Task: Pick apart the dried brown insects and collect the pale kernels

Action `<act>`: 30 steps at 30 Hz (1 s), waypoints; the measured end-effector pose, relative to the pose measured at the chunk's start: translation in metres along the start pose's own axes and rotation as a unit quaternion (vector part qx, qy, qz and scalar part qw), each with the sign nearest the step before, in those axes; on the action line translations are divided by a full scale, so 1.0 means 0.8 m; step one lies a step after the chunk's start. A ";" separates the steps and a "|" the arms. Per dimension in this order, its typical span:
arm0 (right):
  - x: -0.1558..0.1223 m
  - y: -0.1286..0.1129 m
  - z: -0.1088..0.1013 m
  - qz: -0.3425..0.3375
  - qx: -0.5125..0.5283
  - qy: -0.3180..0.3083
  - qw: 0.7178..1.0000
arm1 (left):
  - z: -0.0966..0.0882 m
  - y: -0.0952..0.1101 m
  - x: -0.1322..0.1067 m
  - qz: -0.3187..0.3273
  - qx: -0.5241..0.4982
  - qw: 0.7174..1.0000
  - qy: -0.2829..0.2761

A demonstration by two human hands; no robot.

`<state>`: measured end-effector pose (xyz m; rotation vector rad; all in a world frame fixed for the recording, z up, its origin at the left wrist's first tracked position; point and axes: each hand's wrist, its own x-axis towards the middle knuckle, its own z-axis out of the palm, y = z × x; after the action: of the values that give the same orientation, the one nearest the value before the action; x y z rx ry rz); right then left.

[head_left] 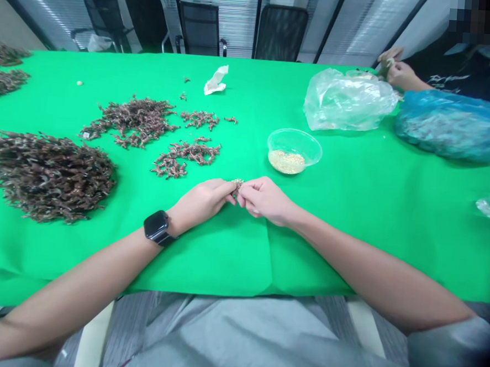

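My left hand (205, 199), with a black watch at its wrist, pinches a small speckled piece (237, 182), mostly covered by the fingers. Against that piece, the closed fingertips of my right hand (266, 200) meet the left ones; whatever they grip is hidden. Beyond my right hand stands a clear round plastic bowl (296, 138) holding pale golden grain-like bits (288, 162). Small twisted dark brown pieces lie in a loose cluster (188, 153) beyond my left hand, too small for me to tell their kind.
A large brown heap (50, 174) and a flatter pile (133, 118) cover the left side of the green cloth (232, 260). Crumpled white paper (216, 81) lies at the back. Clear (345, 104) and blue bags (456, 127) sit at right, near another person's hands (397, 71).
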<state>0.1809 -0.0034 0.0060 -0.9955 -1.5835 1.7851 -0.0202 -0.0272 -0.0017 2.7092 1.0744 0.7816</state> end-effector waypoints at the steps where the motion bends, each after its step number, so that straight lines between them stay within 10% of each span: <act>1: 0.000 -0.001 0.000 0.017 0.025 -0.008 1.000 | -0.001 0.001 0.000 0.005 0.006 1.000 -0.001; 18: 0.005 -0.017 -0.013 0.199 0.233 -0.154 0.939 | 0.002 -0.004 0.001 0.047 0.068 0.997 0.007; 24: 0.002 -0.001 -0.008 -0.054 -0.089 0.024 0.994 | 0.005 -0.001 0.003 -0.065 -0.044 0.997 0.003; 30: 0.000 0.008 -0.019 -0.314 -0.470 0.068 0.822 | 0.003 0.000 0.003 -0.090 -0.070 0.993 -0.004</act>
<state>0.1937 0.0041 -0.0007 -0.7791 -2.3718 0.4185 -0.0173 -0.0257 -0.0031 2.4575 1.1927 0.7833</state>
